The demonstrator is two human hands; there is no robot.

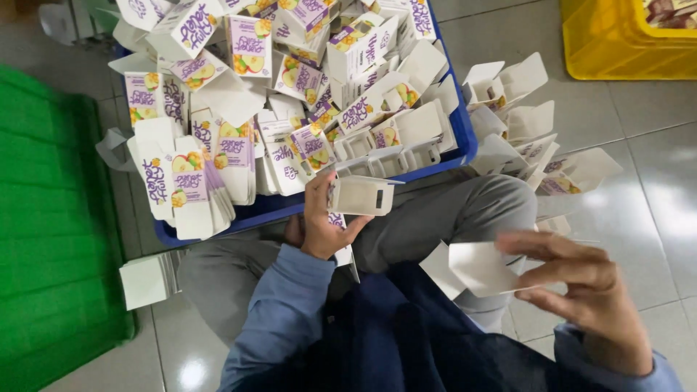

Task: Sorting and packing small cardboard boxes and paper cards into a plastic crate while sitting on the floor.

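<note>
Seated on a tiled floor (653,189), a person in a blue sleeve (283,312) works through small printed cartons. The right hand (584,290), nearest the camera, has its fingers (552,247) closed on a flat white carton blank (483,267), held out above the lap. Farther forward, the left hand (319,218) grips a white folded carton (361,194), thumb and fingers wrapped around its end, just at the near rim of a blue crate (465,138). The crate is heaped with purple-and-white fruit-printed cartons (250,43). More white folded cartons lie loose on the floor (523,123) to the crate's right. A green mat (43,218) lies at left, a yellow crate (617,43) at far right.
</note>
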